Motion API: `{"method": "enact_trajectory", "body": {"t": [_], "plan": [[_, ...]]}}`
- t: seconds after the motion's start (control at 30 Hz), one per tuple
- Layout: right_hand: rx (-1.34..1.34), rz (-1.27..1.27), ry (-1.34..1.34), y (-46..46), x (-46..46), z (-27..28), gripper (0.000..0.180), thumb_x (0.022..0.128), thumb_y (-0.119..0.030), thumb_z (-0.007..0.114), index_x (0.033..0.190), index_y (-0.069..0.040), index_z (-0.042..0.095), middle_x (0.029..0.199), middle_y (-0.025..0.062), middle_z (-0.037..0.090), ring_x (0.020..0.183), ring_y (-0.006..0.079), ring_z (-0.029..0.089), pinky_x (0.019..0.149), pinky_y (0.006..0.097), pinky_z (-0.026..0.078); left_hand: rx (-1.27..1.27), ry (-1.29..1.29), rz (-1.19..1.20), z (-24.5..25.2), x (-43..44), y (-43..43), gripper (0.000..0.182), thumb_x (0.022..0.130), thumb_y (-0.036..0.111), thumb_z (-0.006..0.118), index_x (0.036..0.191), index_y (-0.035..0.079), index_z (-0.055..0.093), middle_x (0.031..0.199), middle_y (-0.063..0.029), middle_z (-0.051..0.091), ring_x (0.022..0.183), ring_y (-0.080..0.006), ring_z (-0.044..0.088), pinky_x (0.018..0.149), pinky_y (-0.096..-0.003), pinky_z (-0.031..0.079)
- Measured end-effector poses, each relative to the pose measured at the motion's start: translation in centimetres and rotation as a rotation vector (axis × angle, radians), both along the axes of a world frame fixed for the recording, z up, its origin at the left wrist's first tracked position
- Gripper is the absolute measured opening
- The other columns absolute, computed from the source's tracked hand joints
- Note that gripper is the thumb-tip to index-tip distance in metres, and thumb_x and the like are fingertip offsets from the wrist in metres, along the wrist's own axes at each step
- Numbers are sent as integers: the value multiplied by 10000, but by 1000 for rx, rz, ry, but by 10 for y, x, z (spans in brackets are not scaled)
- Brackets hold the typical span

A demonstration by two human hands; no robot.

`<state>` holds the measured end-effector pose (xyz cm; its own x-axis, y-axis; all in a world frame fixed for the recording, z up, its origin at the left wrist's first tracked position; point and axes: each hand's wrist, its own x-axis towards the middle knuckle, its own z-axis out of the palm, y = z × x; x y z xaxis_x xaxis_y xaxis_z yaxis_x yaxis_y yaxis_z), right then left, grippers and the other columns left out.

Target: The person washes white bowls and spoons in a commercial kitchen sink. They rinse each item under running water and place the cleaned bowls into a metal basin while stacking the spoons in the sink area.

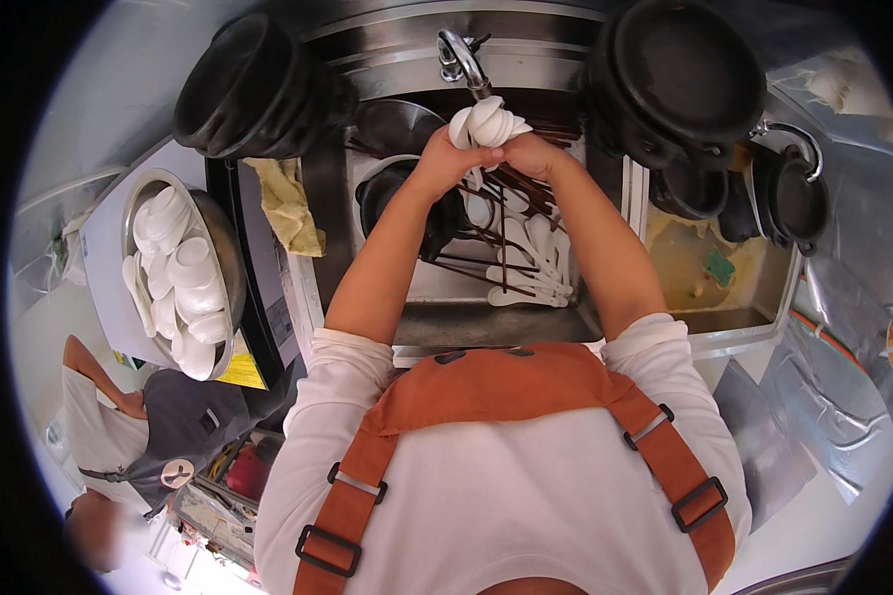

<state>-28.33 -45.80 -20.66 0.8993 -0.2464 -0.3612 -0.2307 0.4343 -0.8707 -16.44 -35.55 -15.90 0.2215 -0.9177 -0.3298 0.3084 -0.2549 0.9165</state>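
Both my hands are raised under the chrome faucet (463, 56), over a steel sink (491, 327). Between them is a bunch of white soup spoons (491, 123), bowls of the spoons up. My left hand (446, 163) grips the bunch from the left, and my right hand (533, 155) closes on it from the right, the two touching. Below, more white spoons (539, 253) and dark chopsticks (504, 245) lie loosely in the sink. A black pot (391, 197) stands in the sink, partly behind my left forearm.
Stacked black stone bowls (245, 89) stand back left, and black pots (685, 67) back right. A steel bowl (234, 260) of white spoons and a yellow cloth (286, 208) lie left. The right basin (677, 320) holds murky water and a green scouring pad (719, 266). Another person (186, 424) is at lower left.
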Motion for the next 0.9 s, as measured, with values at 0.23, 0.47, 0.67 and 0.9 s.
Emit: {"method": "enact_trajectory", "body": {"t": [0.23, 0.47, 0.67, 0.9], "plan": [[268, 49, 9, 0, 9, -7, 411, 632, 47, 567, 1032, -45, 553, 986, 39, 548, 925, 148, 490, 842, 273, 360, 35, 167, 142, -19, 11, 10, 341, 666, 61, 703, 980, 29, 575, 896, -23, 597, 837, -134, 548, 769, -274, 417], [-77, -130, 78, 15, 13, -11, 326, 731, -53, 572, 1054, -30, 541, 1014, 35, 551, 938, 144, 490, 832, 271, 375, 40, 169, 436, -36, -15, -2, 293, 693, 48, 684, 967, 8, 587, 907, -48, 609, 815, -140, 564, 754, -268, 419], [-246, -203, 176, 13, -19, 2, 324, 790, -130, 565, 1097, -34, 524, 1012, 76, 580, 922, 166, 524, 815, 286, 401, 42, 133, 320, -37, -33, -12, 276, 695, -7, 656, 961, -12, 585, 956, -66, 610, 874, -148, 559, 801, -273, 417], [-606, -136, 59, 12, -16, 12, 333, 806, -150, 535, 1126, -59, 518, 1066, 131, 579, 977, 239, 554, 829, 301, 408, -206, 470, 217, -41, -21, -5, 438, 674, -130, 516, 1096, -13, 508, 1201, -109, 503, 1066, -194, 494, 926, -303, 357]]}}
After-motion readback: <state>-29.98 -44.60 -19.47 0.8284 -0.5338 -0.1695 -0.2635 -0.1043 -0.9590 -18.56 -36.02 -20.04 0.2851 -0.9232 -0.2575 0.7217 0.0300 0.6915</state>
